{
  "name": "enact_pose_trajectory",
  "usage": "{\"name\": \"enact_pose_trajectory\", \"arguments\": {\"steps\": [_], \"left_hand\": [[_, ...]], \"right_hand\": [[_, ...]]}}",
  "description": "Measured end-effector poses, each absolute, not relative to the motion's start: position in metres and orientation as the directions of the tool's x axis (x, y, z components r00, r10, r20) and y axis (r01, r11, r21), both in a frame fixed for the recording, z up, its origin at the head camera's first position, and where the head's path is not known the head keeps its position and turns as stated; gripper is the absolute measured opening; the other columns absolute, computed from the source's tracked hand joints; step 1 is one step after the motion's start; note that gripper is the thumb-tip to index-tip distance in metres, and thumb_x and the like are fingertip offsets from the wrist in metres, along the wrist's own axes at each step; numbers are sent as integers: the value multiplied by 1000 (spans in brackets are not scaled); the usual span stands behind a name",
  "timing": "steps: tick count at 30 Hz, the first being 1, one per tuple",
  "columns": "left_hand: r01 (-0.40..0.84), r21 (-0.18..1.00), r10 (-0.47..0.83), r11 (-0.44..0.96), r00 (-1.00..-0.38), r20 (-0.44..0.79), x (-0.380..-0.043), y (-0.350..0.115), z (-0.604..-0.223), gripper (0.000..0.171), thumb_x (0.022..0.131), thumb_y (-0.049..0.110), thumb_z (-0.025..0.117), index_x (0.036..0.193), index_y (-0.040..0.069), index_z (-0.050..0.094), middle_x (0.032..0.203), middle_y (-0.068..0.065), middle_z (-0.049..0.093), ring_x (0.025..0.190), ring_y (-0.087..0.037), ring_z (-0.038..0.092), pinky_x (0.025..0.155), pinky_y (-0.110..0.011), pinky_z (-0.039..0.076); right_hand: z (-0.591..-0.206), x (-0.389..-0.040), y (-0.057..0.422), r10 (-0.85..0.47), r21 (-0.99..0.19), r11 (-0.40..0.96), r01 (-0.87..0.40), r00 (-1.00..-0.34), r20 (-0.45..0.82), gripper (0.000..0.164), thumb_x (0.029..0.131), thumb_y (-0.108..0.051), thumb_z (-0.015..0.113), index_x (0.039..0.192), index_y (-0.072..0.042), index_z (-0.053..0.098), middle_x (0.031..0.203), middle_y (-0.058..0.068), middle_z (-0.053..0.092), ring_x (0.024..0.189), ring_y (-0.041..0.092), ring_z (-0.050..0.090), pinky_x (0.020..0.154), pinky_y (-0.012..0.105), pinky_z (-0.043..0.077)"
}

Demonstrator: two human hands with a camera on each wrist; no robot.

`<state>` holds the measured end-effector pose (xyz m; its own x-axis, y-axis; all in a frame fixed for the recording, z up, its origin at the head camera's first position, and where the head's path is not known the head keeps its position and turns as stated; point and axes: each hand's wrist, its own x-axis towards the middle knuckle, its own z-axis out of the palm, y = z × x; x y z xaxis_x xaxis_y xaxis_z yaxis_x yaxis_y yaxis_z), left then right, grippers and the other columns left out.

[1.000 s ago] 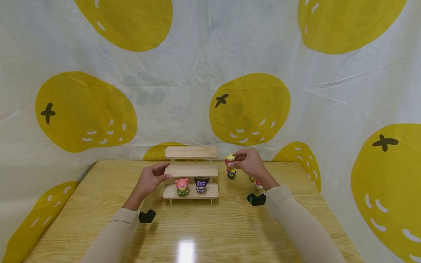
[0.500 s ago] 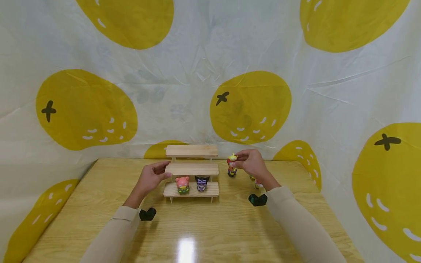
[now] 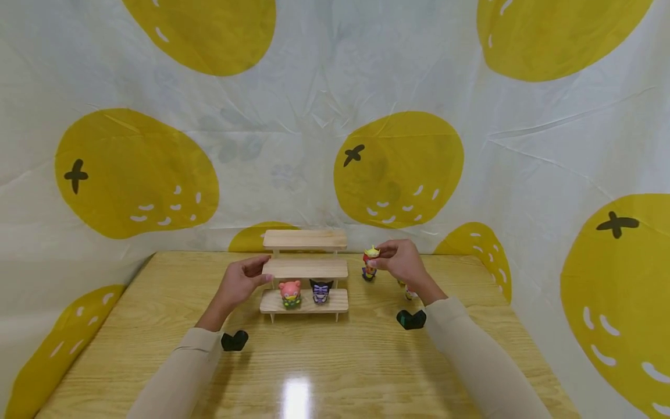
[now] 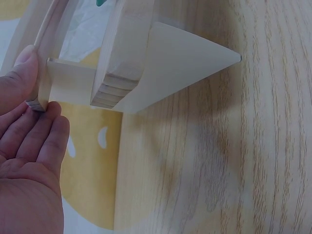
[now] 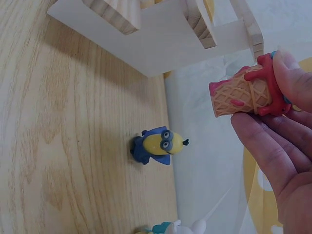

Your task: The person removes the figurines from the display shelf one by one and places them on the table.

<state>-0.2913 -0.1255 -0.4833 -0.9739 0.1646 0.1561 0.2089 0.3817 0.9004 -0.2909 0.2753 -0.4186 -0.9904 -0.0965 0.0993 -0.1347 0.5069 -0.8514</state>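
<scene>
At the left end of a three-tier wooden display stand (image 3: pixel 305 269), my left hand (image 3: pixel 239 285) grips the middle board, thumb above and fingers below, as the left wrist view shows. My right hand (image 3: pixel 402 262) pinches a small ice-cream-cone figurine (image 5: pixel 243 92) with a red drip and waffle pattern, held up off the table to the right of the stand. Its top is partly covered by thumb and fingers. Below it on the table stands a Minion figurine (image 5: pixel 158 145) in blue. On the lowest board sit a pink figurine (image 3: pixel 290 294) and a black-and-purple figurine (image 3: pixel 321 293).
Partly behind my right wrist, a white figurine (image 3: pixel 410 294) stands on the wooden table (image 3: pixel 324 355). A dark wrist-camera piece shows at each wrist. A white curtain (image 3: pixel 282 145) with large yellow fruit hangs close behind the stand.
My right hand has lowered slightly and shifted a little right with the ice-cream-cone figurine, which overlaps the Minion more in the head view. The left hand keeps its grip on the stand.
</scene>
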Motion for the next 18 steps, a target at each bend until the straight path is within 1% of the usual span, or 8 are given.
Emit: {"name": "enact_pose_trajectory", "arguments": {"steps": [2,10,13,16,18], "left_hand": [[209,901,164,379,-974,157,-291,-125,-483,55,97,10,75,148,2,57,152,-20,56,137,-37,59,106,-44,56],[193,901,174,389,-976,134,-291,-127,-483,57,98,13,74,151,4,55,157,-18,52,144,-36,53,113,-48,50],[194,902,175,386,-975,135,-291,-127,-484,57,98,14,74,151,4,55,157,-19,51,145,-36,52,114,-49,49],[198,901,178,385,-974,138,-291,-127,-484,57,98,14,74,151,4,55,157,-19,51,145,-36,52,114,-48,49],[199,902,179,384,-974,139,-291,-127,-485,57,98,14,74,151,4,55,158,-18,51,145,-36,52,114,-48,49]], "right_hand": [[-420,-291,276,-96,-845,517,-136,-990,101,35,92,-13,82,123,1,74,115,21,77,103,30,76,88,43,65],[-427,-291,279,-88,-855,505,-117,-993,83,34,92,-12,81,122,1,74,116,21,77,102,27,75,89,44,64],[-429,-291,280,-88,-853,508,-117,-993,84,34,92,-12,81,122,2,73,116,22,77,101,27,75,87,42,65],[-432,-291,280,-81,-852,511,-115,-993,86,34,92,-11,81,122,3,73,115,23,77,101,26,75,83,37,65],[-433,-291,280,-76,-853,511,-111,-994,83,34,92,-11,81,123,3,73,115,23,77,101,26,75,84,38,65]]}}
